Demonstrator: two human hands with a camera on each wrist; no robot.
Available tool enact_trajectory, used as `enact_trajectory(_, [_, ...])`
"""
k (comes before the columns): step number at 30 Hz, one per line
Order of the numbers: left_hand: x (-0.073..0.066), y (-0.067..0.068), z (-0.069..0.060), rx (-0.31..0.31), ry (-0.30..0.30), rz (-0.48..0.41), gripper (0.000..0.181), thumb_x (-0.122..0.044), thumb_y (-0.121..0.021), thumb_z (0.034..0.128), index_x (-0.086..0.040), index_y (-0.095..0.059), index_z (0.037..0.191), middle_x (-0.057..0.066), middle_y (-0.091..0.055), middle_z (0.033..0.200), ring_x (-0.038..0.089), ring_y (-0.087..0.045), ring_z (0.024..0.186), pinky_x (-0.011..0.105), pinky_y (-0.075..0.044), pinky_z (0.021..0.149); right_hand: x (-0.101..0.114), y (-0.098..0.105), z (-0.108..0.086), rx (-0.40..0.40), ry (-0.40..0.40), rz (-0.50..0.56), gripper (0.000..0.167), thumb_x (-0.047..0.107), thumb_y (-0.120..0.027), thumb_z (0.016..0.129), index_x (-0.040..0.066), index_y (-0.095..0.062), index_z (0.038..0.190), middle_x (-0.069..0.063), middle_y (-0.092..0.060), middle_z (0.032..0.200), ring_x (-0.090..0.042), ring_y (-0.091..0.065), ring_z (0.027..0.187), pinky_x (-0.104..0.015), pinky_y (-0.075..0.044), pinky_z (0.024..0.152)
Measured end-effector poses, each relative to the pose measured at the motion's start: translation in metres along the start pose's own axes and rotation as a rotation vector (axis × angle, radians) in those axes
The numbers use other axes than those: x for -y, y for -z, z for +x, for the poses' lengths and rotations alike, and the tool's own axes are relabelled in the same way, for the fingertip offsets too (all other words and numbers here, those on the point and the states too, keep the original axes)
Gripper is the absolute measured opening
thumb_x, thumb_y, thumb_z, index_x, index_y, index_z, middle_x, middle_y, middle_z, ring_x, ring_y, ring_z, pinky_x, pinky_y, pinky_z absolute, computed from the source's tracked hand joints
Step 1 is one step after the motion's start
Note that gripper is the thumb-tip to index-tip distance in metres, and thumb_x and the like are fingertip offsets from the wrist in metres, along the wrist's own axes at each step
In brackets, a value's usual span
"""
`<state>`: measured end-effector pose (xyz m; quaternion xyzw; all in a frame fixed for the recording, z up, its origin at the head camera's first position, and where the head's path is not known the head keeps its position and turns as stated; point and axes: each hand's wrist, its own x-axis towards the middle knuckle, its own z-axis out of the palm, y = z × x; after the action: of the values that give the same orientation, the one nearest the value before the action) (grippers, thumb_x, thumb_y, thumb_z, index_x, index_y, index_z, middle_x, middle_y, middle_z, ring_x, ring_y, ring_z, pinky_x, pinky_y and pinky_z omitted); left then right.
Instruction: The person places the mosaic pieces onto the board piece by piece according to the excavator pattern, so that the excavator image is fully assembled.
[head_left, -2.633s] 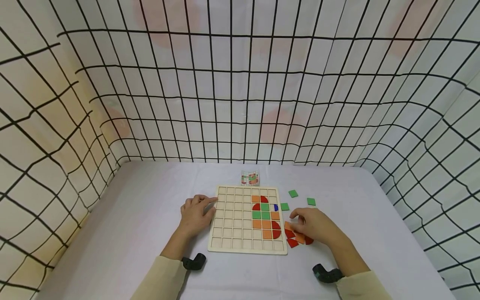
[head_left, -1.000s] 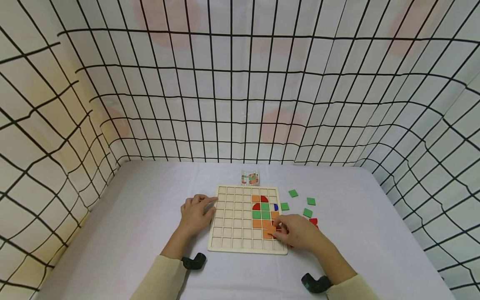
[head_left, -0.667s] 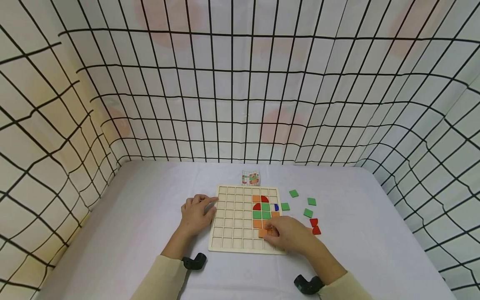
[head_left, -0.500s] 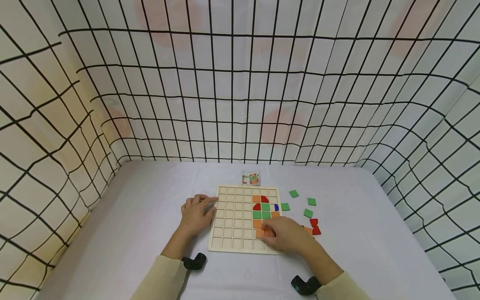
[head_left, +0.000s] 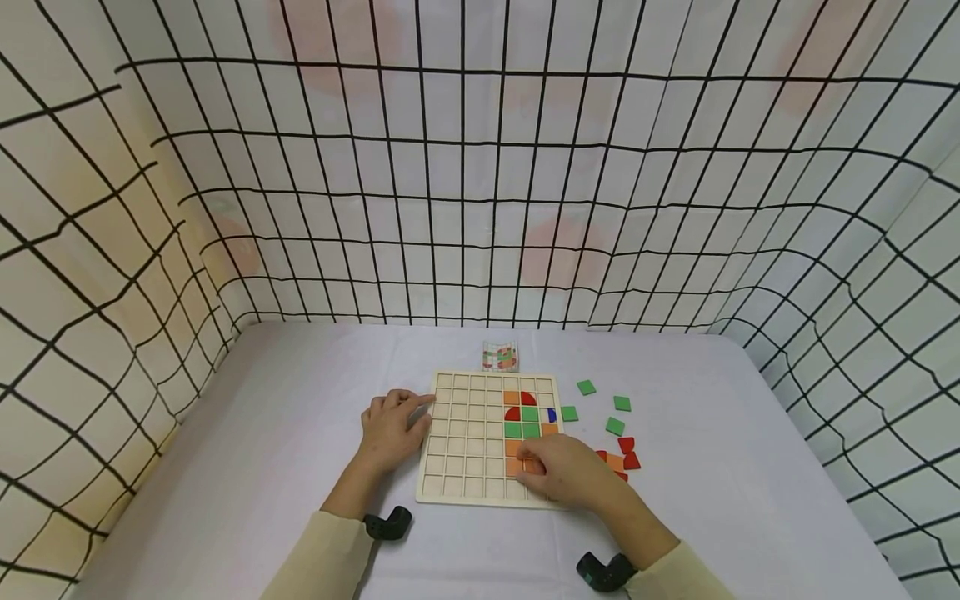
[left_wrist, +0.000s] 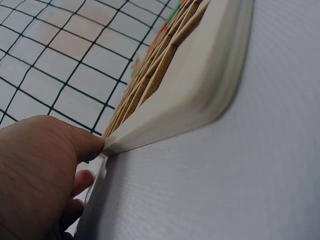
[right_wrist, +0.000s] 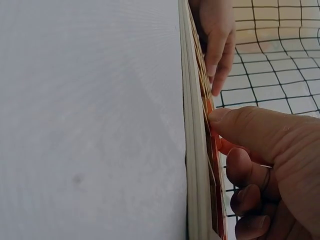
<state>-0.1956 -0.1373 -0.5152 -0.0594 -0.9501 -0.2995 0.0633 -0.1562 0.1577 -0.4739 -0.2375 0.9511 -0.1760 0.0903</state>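
A pale wooden grid board (head_left: 465,450) lies flat on the table, with orange, green, red and blue tiles in its right-hand cells. My left hand (head_left: 390,429) rests at the board's left side, index fingertip and thumb touching the edge. In the left wrist view, the thumb of this hand (left_wrist: 40,170) presses the board's rim (left_wrist: 165,117). Over the lower right cells, my right hand (head_left: 573,471) pinches an orange square tile (head_left: 513,467) at a lower-row cell. The right wrist view has the thumb and index finger at the tile's edge; this hand covers several neighbouring tiles.
Several loose green square tiles (head_left: 615,426) lie right of the board. Red pieces (head_left: 632,460) and an orange tile (head_left: 615,462) are heaped beside the right hand. A small patterned card (head_left: 500,357) stands behind the board. Black netting (head_left: 480,200) surrounds the table.
My right hand has gone from the loose pile leftward over the board, carrying an orange tile down to a lower-row cell. The left hand has stayed in place.
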Motion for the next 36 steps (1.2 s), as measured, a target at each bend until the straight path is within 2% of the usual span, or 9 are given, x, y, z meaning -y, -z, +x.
enact_trajectory(10, [-0.002, 0.002, -0.001, 0.001, 0.006, -0.020, 0.037, -0.029, -0.061, 0.0992, -0.025, -0.068, 0.135, 0.012, -0.058, 0.132, 0.039, -0.045, 0.123, 0.064, -0.025, 0.107, 0.000, 0.000, 0.000, 0.001, -0.009, 0.001, 0.027, 0.037, -0.075, 0.091, 0.021, -0.075, 0.113, 0.010, -0.047, 0.067, -0.008, -0.048, 0.072, -0.026, -0.036, 0.061])
enact_trajectory(18, [-0.002, 0.002, -0.001, 0.012, 0.008, -0.019, 0.036, -0.029, -0.061, 0.0996, -0.025, -0.068, 0.135, 0.012, -0.058, 0.134, 0.038, -0.045, 0.123, 0.063, -0.026, 0.107, -0.016, 0.010, -0.004, -0.056, -0.035, 0.039, 0.021, 0.034, -0.077, 0.090, 0.021, -0.074, 0.107, 0.012, -0.048, 0.064, -0.004, -0.046, 0.062, -0.021, -0.036, 0.056])
enact_trajectory(21, [-0.002, 0.002, -0.002, 0.010, 0.009, -0.022, 0.036, -0.028, -0.061, 0.0995, -0.025, -0.068, 0.135, 0.012, -0.058, 0.134, 0.039, -0.044, 0.123, 0.064, -0.026, 0.107, -0.026, 0.016, -0.008, -0.065, -0.081, 0.081, 0.021, 0.031, -0.078, 0.090, 0.021, -0.073, 0.107, 0.010, -0.050, 0.066, -0.005, -0.045, 0.060, -0.021, -0.035, 0.053])
enact_trajectory(28, [-0.002, 0.002, -0.002, 0.009, 0.014, -0.015, 0.037, -0.029, -0.061, 0.0993, -0.025, -0.068, 0.135, 0.012, -0.058, 0.134, 0.039, -0.045, 0.123, 0.064, -0.025, 0.107, -0.052, 0.026, -0.022, -0.052, -0.259, 0.142, 0.023, 0.030, -0.078, 0.090, 0.021, -0.072, 0.110, 0.004, -0.053, 0.067, -0.011, -0.049, 0.057, -0.024, -0.038, 0.051])
enact_trajectory(36, [0.000, 0.001, -0.001, -0.001, 0.010, -0.010, 0.036, -0.029, -0.061, 0.0994, -0.025, -0.068, 0.135, 0.012, -0.058, 0.134, 0.039, -0.045, 0.123, 0.064, -0.026, 0.107, -0.079, 0.027, -0.039, -0.053, -0.320, 0.136, 0.023, 0.025, -0.078, 0.089, 0.017, -0.072, 0.111, 0.003, -0.052, 0.067, -0.012, -0.050, 0.063, -0.024, -0.039, 0.055])
